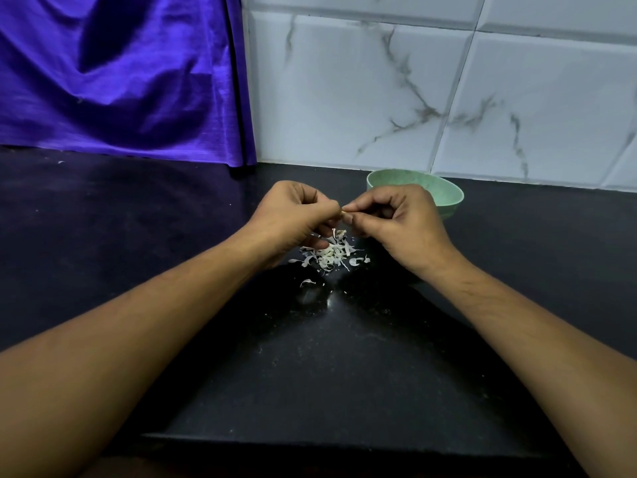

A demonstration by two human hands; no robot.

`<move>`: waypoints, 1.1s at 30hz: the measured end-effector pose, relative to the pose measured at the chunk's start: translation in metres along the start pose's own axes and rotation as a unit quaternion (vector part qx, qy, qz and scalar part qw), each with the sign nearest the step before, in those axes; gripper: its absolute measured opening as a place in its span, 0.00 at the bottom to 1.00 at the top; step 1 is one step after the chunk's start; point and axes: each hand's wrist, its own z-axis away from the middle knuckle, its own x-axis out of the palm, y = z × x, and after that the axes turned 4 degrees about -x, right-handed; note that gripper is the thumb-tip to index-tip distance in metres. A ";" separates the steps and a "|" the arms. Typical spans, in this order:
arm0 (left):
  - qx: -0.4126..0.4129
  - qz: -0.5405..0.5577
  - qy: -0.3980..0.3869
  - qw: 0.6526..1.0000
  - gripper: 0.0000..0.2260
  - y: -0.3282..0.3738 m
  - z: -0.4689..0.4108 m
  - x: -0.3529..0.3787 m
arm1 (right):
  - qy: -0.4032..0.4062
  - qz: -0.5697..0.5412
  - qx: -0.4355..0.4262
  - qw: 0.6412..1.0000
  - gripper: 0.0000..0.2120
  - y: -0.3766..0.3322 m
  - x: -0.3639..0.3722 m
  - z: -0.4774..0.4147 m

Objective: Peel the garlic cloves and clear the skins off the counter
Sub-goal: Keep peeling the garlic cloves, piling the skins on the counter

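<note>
Both hands meet fingertip to fingertip above the counter (310,374): the left hand (293,215) and the right hand (396,219) each pinch the same garlic clove (344,212), of which only a small tan tip shows between them. A clove is small, firm and light, and likely slick once bared, so it wants holding by its ends while a nail lifts the papery skin at the tip. Directly beneath the hands lies a heap of skins (329,255), with one stray curl nearer the person. They look featherlight, dry and brittle; sweeping with the hand's edge would probably gather them better than pinching, and a quick move could scatter them. Just behind the right hand stands a green bowl (448,198), its contents hidden. Dark counter lies open on the near side of both hands up to its front edge. A purple cloth (120,81) hangs behind the left hand, and a tiled wall (379,98) rises behind the right.
</note>
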 end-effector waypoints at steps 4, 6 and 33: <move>0.007 -0.006 0.021 1.000 0.06 0.002 0.002 0.003 | 0.011 -0.031 0.012 0.999 0.03 -0.002 0.003 0.000; 0.006 0.006 0.018 1.000 0.05 0.003 0.001 0.002 | 0.023 -0.059 0.016 0.998 0.03 -0.003 0.004 -0.001; 0.098 -0.167 0.022 0.981 0.06 -0.002 -0.010 -0.021 | 0.047 -0.217 0.103 0.970 0.04 -0.013 0.002 -0.002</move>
